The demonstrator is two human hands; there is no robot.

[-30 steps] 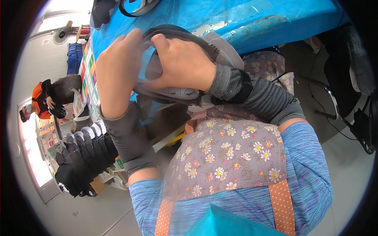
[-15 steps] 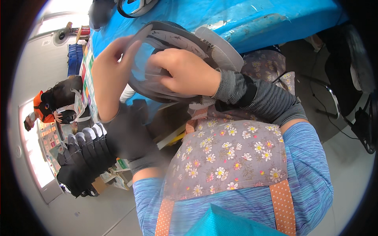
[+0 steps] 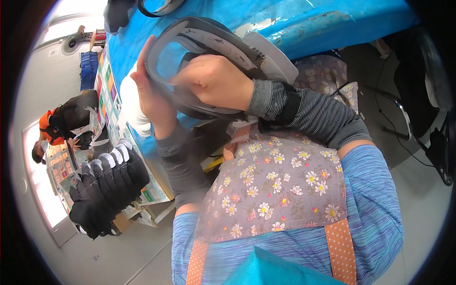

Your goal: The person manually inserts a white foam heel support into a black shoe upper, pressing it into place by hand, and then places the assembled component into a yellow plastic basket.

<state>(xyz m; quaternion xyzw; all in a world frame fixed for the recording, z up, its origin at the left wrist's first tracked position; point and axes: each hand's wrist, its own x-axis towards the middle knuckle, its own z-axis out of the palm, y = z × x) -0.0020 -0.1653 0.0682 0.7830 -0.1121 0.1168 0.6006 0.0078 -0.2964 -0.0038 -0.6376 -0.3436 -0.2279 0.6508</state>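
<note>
A dark grey, cap-like piece (image 3: 223, 45) with an oval opening, a pale printed lining and a mesh outer edge is held up in front of me. Blue table cover shows through the opening. A light grey flap (image 3: 275, 59) with a row of small slots sticks out at its right end. My left hand (image 3: 154, 102) lies along the piece's left end, fingers stretched upward and thumb apart. My right hand (image 3: 216, 83) reaches over the opening with fingers curled together at its inner side. Blur hides what those fingertips pinch.
A blue-covered table (image 3: 304, 23) lies beyond the piece. White rounded items (image 3: 130, 102) stand beside my left hand. A row of black pieces with white tops (image 3: 111, 166) is at left, near a person in orange and black (image 3: 52, 128). A metal chair frame (image 3: 403, 116) stands at right.
My left hand has come down and straightened against the piece's left end. My right hand has shifted slightly left and down. The piece has moved slightly up, and the white items are now uncovered.
</note>
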